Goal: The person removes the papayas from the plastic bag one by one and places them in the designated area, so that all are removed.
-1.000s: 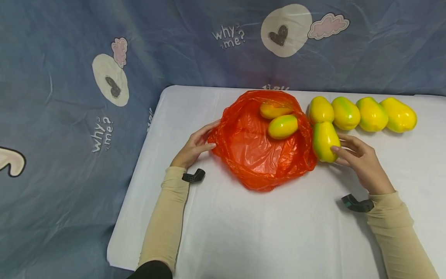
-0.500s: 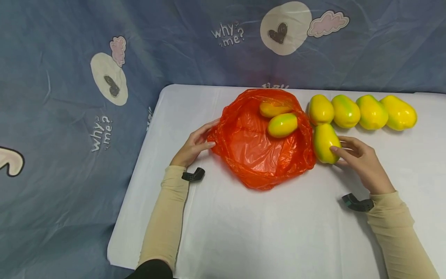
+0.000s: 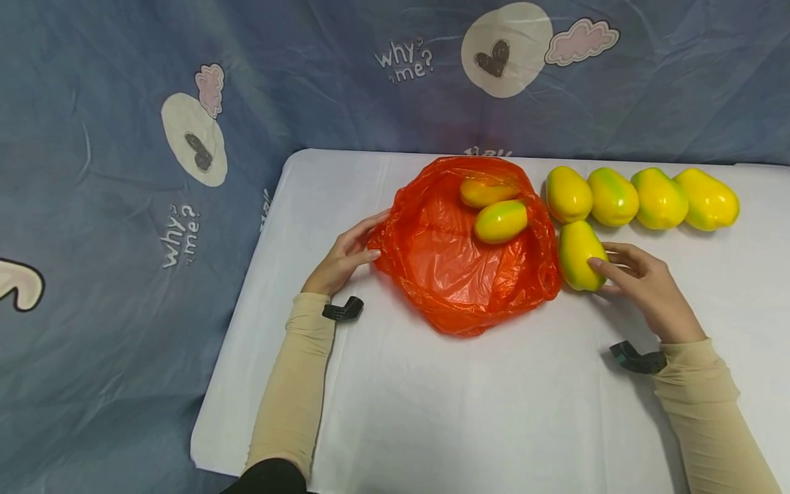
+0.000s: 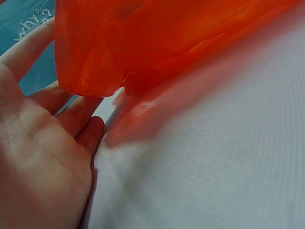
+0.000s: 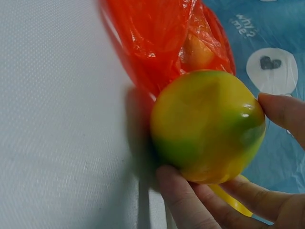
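Note:
In the head view, my right hand (image 3: 644, 288) holds a yellow-green papaya (image 3: 581, 255) beside the right edge of a red plastic bag (image 3: 457, 274). The right wrist view shows the blunt end of this papaya (image 5: 209, 129), with the thumb on one side and fingers along the other. At the bag's left edge rests my left hand (image 3: 339, 259), thumb and fingers spread apart. Its fingers pass behind the red plastic (image 4: 90, 52) in the left wrist view, their tips partly hidden. Inside the wide-mouthed bag lie two papayas, one nearer (image 3: 501, 221) and one farther (image 3: 484, 193).
Several more papayas (image 3: 659, 199) stand in a row along the back right of the white table (image 3: 469, 412). A blue printed curtain (image 3: 345, 89) hangs behind the table and along its left side. Dark wrist devices (image 3: 638, 359) stick out from the sleeves.
My right hand and its papaya have shifted slightly right, away from the bag's edge. The left hand and the bag stay nearly where they were.

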A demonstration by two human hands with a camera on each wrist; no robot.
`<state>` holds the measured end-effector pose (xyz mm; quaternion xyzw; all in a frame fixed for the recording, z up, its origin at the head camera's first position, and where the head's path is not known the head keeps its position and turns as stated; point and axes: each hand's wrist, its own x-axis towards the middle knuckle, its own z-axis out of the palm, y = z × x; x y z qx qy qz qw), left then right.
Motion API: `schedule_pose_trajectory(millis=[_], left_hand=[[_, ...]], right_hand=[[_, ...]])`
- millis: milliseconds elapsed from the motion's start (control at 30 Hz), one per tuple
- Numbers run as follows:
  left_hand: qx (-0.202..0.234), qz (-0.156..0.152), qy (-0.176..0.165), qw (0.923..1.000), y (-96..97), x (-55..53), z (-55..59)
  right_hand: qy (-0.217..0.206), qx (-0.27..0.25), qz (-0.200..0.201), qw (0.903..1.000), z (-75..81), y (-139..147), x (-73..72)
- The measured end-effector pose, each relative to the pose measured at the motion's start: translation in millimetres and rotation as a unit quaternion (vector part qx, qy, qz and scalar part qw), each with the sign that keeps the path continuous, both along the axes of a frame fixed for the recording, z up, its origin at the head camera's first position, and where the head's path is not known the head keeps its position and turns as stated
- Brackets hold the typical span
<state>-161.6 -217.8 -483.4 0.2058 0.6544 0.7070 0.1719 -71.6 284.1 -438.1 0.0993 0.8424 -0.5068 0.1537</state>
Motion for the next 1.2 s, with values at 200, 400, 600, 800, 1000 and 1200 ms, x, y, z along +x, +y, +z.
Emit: schedule_pose_trajectory(millis=[200,400,600,800,1000,1200], left_hand=[[0.004,-0.002,0.000,1.0000,0.5,-0.4,-0.3],[0.003,-0.003,0.002,1.0000,0.5,-0.8,-0.9],[0.001,-0.002,0.004,1.0000,0.1,-1.0,-2.2],[-0.003,0.001,-0.004,1.0000,0.5,0.0,0.5],[-0.001,0.001,-0.004,1.0000,1.2,-0.2,0.9],[0.003,-0.001,-0.001,1.0000,0.9,-0.4,0.2]], right_hand=[[-0.009,0.008,-0.002,0.9999,0.5,0.2,-0.2],[-0.019,0.016,-0.001,0.9997,1.0,0.5,-0.3],[-0.016,0.022,-0.001,0.9996,0.5,1.7,-0.7],[-0.017,0.027,-0.003,0.9995,0.0,3.5,-0.8],[-0.010,0.013,-0.003,0.9999,0.2,4.1,0.4],[-0.008,0.006,-0.003,0.9999,-0.2,1.6,0.4]])
